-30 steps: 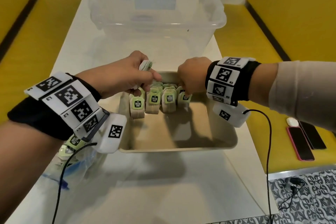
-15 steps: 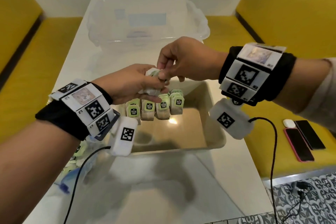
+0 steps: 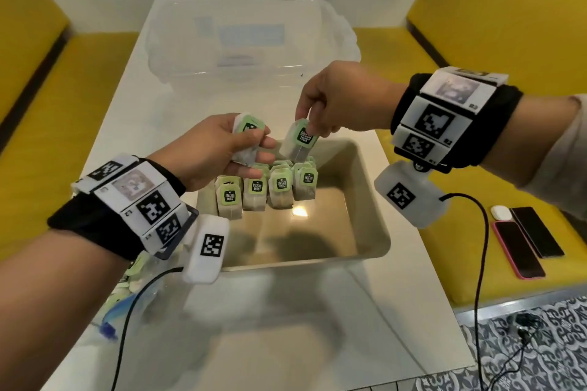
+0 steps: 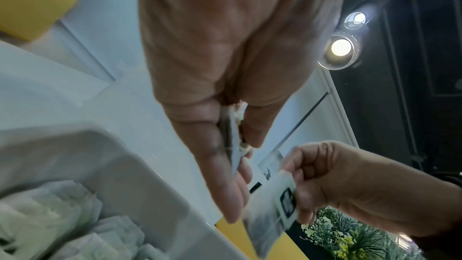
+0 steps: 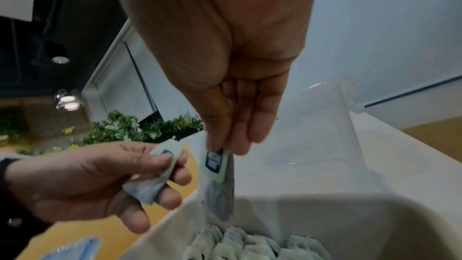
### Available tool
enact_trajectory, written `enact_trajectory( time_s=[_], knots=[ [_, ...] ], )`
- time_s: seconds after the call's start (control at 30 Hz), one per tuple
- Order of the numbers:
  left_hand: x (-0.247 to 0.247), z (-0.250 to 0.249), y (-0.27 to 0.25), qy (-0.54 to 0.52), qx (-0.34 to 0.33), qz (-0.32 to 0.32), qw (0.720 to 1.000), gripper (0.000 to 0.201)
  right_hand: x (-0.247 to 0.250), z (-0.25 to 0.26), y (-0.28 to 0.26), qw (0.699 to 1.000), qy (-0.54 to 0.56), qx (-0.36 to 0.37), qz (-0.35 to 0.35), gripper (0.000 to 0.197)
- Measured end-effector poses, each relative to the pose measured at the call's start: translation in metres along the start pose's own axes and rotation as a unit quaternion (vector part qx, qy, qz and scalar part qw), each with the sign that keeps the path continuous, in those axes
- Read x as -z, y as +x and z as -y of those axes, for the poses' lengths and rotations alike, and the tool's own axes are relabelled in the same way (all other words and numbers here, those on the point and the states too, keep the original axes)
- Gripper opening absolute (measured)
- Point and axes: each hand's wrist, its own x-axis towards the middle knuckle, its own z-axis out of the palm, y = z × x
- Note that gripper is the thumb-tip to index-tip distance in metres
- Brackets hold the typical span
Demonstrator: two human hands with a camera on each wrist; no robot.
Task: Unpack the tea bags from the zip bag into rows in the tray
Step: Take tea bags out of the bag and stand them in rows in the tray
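Observation:
A beige tray sits mid-table with several green-labelled tea bags standing in rows at its far end. My left hand hovers over the tray's far left corner and grips a small stack of tea bags. My right hand pinches a single tea bag by its top, hanging just above the rows. The right wrist view shows that bag between thumb and fingers. The zip bag with more tea bags lies at the near left, partly hidden under my left wrist.
A clear plastic bin stands at the far end of the white table. Two phones and a small white case lie on the yellow bench to the right. Cables trail from both wrist units.
My right hand rose from the tray's rows, met the left hand, and now holds one tea bag drawn from the left hand's stack. Both hands have lifted.

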Motion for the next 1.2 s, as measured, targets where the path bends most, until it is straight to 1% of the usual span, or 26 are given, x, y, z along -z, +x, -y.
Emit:
enact_trajectory(
  time_s=[0.03, 0.1, 0.17, 0.23, 0.3, 0.47, 0.6, 0.73, 1.0, 1.13, 1.2],
  knots=[
    [0.003, 0.001, 0.0, 0.009, 0.0, -0.006, 1.0, 0.009, -0.003, -0.001, 0.002, 0.999, -0.039, -0.001, 0.01, 0.016],
    [0.009, 0.002, -0.001, 0.024, 0.005, -0.011, 1.0, 0.011, -0.011, -0.004, 0.006, 0.994, -0.102, 0.003, 0.036, 0.011],
    [0.014, 0.003, -0.003, 0.038, 0.013, -0.009, 0.999, 0.011, -0.023, -0.006, 0.011, 0.987, -0.146, 0.005, 0.07, 0.006],
    [0.018, 0.006, -0.004, 0.06, 0.018, -0.012, 0.998, 0.01, -0.034, -0.009, 0.017, 0.978, -0.185, 0.001, 0.101, 0.006],
    [0.021, 0.008, -0.005, 0.079, 0.021, -0.016, 0.997, 0.01, -0.044, -0.012, 0.023, 0.97, -0.211, -0.001, 0.123, 0.005],
    [0.027, 0.011, -0.005, 0.088, 0.023, -0.013, 0.996, 0.011, -0.062, -0.017, 0.034, 0.952, -0.258, -0.017, 0.162, 0.018],
    [0.027, 0.011, -0.004, 0.09, 0.022, -0.012, 0.996, 0.012, -0.071, -0.016, 0.041, 0.941, -0.286, -0.009, 0.182, 0.018],
    [0.026, 0.011, -0.003, 0.089, 0.022, -0.005, 0.996, 0.012, -0.077, -0.014, 0.044, 0.935, -0.303, -0.01, 0.185, 0.019],
    [0.029, 0.014, -0.006, 0.103, 0.029, 0.001, 0.994, 0.012, -0.075, -0.016, 0.045, 0.938, -0.304, -0.025, 0.163, 0.019],
    [0.026, 0.013, -0.006, 0.096, 0.038, -0.012, 0.995, 0.015, -0.059, -0.013, 0.042, 0.955, -0.271, -0.012, 0.123, 0.021],
    [0.024, 0.012, -0.006, 0.093, 0.037, -0.012, 0.995, 0.015, -0.047, -0.007, 0.038, 0.973, -0.206, -0.002, 0.107, 0.018]
  ],
)
